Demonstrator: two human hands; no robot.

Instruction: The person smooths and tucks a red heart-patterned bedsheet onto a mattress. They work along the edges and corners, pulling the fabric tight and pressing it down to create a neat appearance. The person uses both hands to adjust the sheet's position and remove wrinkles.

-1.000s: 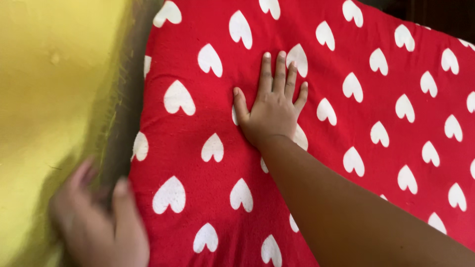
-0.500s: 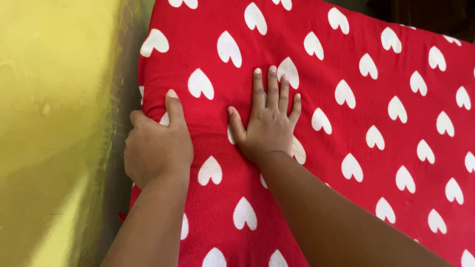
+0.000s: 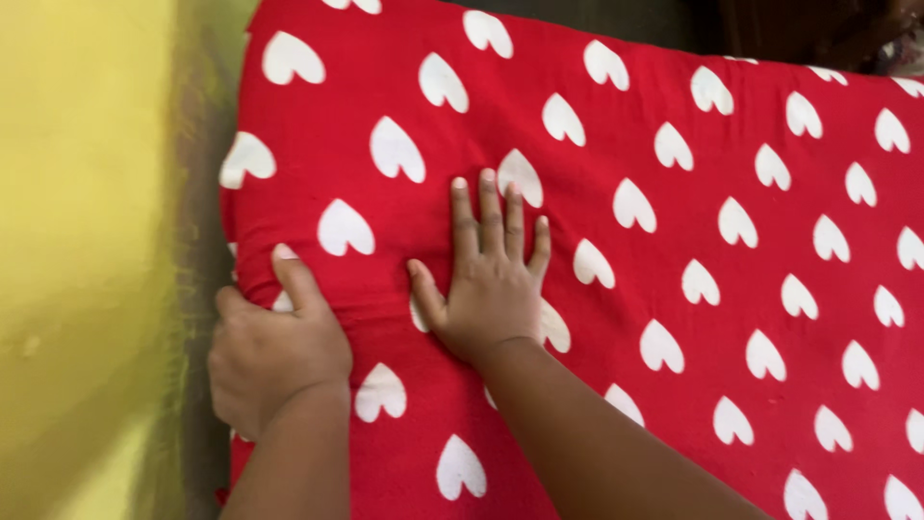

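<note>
Red sheet (image 3: 616,289) patterned with white hearts covers a bed mattress and fills most of the view, from about 9 o'clock across to 3 o'clock and down to 6 o'clock. At 9 o'clock, on the far left, stands a yellow wall (image 3: 77,241), with a dark, shadowed gap (image 3: 197,289) between it and the mattress edge.

Moving rightward, the left hand (image 3: 274,351) sits at about 8 o'clock, on the left edge of the sheet. Its fingers are curled down over the side of the mattress, closed on the cloth at the edge, while the thumb (image 3: 294,279) lies on top of the sheet pointing toward 12 o'clock. The cloth puckers slightly around this grip. The forearm runs down to the bottom edge of the view.

Just beside it, near the centre, the right hand (image 3: 486,289) lies flat on the sheet, palm down, holding nothing. Its four fingers (image 3: 489,212) are stretched out close together toward 12 o'clock, the tips touching a white heart, and the thumb is spread out toward 10 o'clock. Its forearm runs off toward 5 o'clock.

At 1 o'clock, beyond the far edge of the sheet, a dark area (image 3: 770,29) shows; what is in it cannot be made out.
</note>
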